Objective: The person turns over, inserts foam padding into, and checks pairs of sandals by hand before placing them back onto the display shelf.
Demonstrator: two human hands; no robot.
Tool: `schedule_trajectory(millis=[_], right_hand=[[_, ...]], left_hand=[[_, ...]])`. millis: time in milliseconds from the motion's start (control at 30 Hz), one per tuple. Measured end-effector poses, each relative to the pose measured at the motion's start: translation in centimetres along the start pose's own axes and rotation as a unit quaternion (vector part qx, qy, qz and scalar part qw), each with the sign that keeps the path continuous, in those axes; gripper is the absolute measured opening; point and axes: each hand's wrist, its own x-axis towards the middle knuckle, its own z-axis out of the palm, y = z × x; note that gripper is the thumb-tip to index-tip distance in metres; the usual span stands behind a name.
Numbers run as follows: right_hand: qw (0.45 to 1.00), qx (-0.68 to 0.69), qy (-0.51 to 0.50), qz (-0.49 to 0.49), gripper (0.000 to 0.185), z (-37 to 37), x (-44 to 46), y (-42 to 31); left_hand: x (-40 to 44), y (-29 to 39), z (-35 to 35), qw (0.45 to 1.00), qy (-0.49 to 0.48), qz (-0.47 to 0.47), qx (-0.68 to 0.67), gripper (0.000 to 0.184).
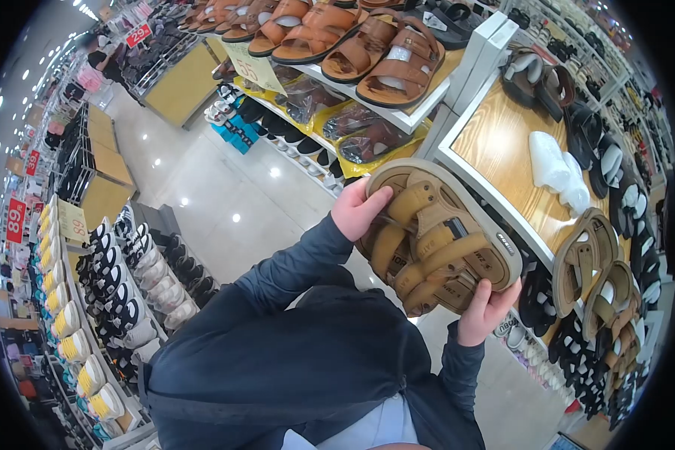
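A pair of tan strapped sandals (446, 232) is held up in front of my chest, pressed together one against the other. My left hand (358, 211) is closed on the upper left end of the pair, thumb over the edge of a sole. At the lower right end, my right hand (489, 311) grips them with its thumb up along the side. Crumpled white paper stuffing (559, 172) lies on the wooden display top (495, 127) just beyond the sandals. Similar tan sandals (583, 259) stand along the right side of that display.
Brown sandals (401, 64) line a white-edged shelf ahead, with plastic-wrapped pairs (364, 131) below. A sneaker rack (71, 322) stands to my left. Between them runs a shiny tiled aisle (232, 202). A person (112, 67) is far off at the upper left.
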Motion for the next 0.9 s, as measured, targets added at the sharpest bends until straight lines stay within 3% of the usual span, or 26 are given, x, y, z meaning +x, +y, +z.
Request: schedule_trajectory(millis=[300, 400, 700, 900], right_hand=[[0.988, 0.113, 0.000, 0.108, 0.044, -0.6, 1.9, 0.1], [0.987, 0.125, 0.000, 0.096, 0.045, -0.3, 2.0, 0.0], [0.999, -0.039, 0.002, -0.003, 0.047, 0.7, 0.6, -0.9], [0.993, 0.082, -0.001, 0.082, 0.043, -0.3, 2.1, -0.2]], left_hand=[[-0.2, 0.7, 0.4, 0.993, -0.038, -0.042, -0.101, 0.038], [-0.1, 0.7, 0.3, 0.995, -0.038, -0.035, -0.084, 0.038], [0.5, 0.1, -0.4, 0.999, -0.007, -0.011, -0.029, 0.034], [-0.3, -0.1, 0.1, 0.996, -0.019, -0.032, -0.080, 0.036]])
